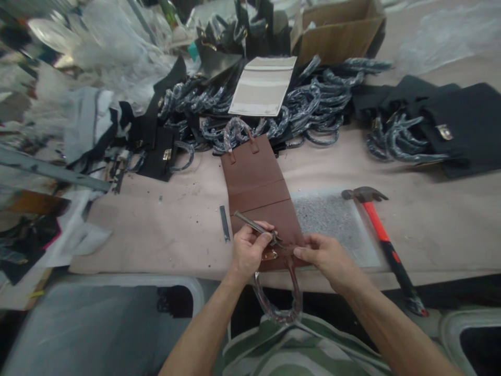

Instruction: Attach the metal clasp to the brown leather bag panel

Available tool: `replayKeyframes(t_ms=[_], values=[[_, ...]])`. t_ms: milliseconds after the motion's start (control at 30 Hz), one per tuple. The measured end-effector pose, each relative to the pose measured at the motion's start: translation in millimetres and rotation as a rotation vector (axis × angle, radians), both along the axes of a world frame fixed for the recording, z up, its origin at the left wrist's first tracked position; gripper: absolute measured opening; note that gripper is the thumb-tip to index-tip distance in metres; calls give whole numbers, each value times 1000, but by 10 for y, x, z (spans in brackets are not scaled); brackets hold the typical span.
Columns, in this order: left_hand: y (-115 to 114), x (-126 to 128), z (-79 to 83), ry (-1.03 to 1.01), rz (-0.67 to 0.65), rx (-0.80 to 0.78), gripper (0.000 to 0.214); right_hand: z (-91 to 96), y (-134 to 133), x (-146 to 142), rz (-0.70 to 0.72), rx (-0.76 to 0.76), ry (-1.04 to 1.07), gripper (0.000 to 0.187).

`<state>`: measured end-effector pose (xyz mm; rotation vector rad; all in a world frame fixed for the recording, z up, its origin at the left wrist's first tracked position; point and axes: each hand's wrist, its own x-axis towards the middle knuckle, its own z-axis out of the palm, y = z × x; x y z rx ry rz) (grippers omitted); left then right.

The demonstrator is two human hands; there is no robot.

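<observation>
A brown leather bag piece (258, 183) lies flat on the worktable, one wrapped handle (235, 130) at its far end and another handle (279, 300) hanging over the near edge. My left hand (248, 250) is closed round a thin metal tool (254, 226), its tip at a metal fitting (270, 255) on the near edge of the leather. My right hand (323, 253) pinches the same edge of the leather just right of the fitting.
A hammer (385, 243) with a red and black handle lies to the right, beside a grey stone slab (336, 219). A small dark tool (224, 223) lies left of the leather. Black bags and wrapped handles (313, 104) pile up behind, with a cardboard box (340, 28).
</observation>
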<state>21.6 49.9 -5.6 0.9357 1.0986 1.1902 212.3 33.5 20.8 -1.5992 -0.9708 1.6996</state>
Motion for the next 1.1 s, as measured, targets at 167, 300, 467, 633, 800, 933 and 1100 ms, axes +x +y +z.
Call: replayKeyframes(t_ms=[167,300,467,633,800,933,1100], values=[[45,23,102,-43,-19,41,25,144,-43,-69,37,-118,161,33],[83,13,82,-101,-74,28,26,46,-90,-153,-99,-124,254,29],[94,-26,-10,-169,-100,10,26,-39,-88,-209,-157,-142,427,29],[111,-28,-22,-258,-90,-55,25,-60,-85,-239,-179,-151,549,32],[127,3,-14,-334,-52,-10,23,-42,-80,-240,-229,-184,619,35],[129,29,-27,-372,-48,35,22,-14,-77,-224,-242,-195,631,33],[135,45,-38,-386,-52,36,19,-17,-85,-215,-283,-218,666,33]])
